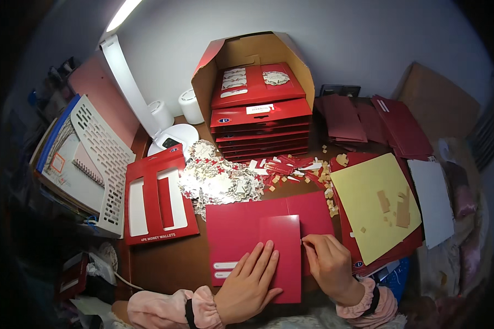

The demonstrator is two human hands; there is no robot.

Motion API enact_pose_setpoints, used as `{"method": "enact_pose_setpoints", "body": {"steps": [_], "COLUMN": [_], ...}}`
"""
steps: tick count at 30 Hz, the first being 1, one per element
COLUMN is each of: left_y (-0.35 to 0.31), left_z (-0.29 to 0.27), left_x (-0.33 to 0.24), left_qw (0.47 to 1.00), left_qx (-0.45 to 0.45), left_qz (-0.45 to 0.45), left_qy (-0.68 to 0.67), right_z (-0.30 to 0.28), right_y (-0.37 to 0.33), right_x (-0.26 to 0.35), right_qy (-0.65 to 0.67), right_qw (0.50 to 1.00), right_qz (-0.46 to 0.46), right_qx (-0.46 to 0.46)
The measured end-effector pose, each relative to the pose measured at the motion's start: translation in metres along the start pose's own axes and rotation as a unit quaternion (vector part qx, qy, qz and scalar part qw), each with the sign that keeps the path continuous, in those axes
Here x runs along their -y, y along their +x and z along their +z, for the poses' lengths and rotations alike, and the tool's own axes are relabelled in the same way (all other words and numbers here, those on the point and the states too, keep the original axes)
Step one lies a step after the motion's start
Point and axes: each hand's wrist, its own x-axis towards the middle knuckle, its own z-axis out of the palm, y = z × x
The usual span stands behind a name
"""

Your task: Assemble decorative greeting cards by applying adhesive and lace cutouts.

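Observation:
In front of me lie red card sheets (230, 225), with a folded red card wallet (282, 233) on top of them. My left hand (246, 288) rests on this wallet, fingers stretched out and lying flat, and holds nothing. At the wallet's right edge, my right hand (330, 266) is closed in a pinch. A tiny pale bit shows by its fingertips, too small to name. Two white label strips (225, 266) show on the lower left sheet. Beyond the sheets sits a heap of patterned paper cutouts (219, 178), beside small red and white paper tags (285, 164).
An open cardboard box (203, 90) holds stacked red packs (260, 119) at the back. A red windowed sleeve (135, 189) lies left, near a white desk lamp (127, 82) and perforated file holder (105, 159). On the right, a yellow sheet (362, 192) carries tan scraps (403, 213).

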Motion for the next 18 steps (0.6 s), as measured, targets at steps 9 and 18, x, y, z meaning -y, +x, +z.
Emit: {"method": "enact_pose_setpoints", "body": {"steps": [9,18], "left_y": [0.001,0.002], "left_z": [-0.005,-0.009], "left_x": [-0.002,-0.003], "left_qw": [1.0,1.0], "left_qx": [0.008,0.014], "left_qz": [0.004,0.007], "left_qy": [0.002,0.0], "right_z": [0.0,0.007], "right_y": [0.002,0.003], "right_x": [0.0,-0.002], "right_qy": [0.048,0.081], "right_qw": [0.998,0.995], "right_qz": [0.04,0.039], "right_qx": [-0.006,-0.042]}}
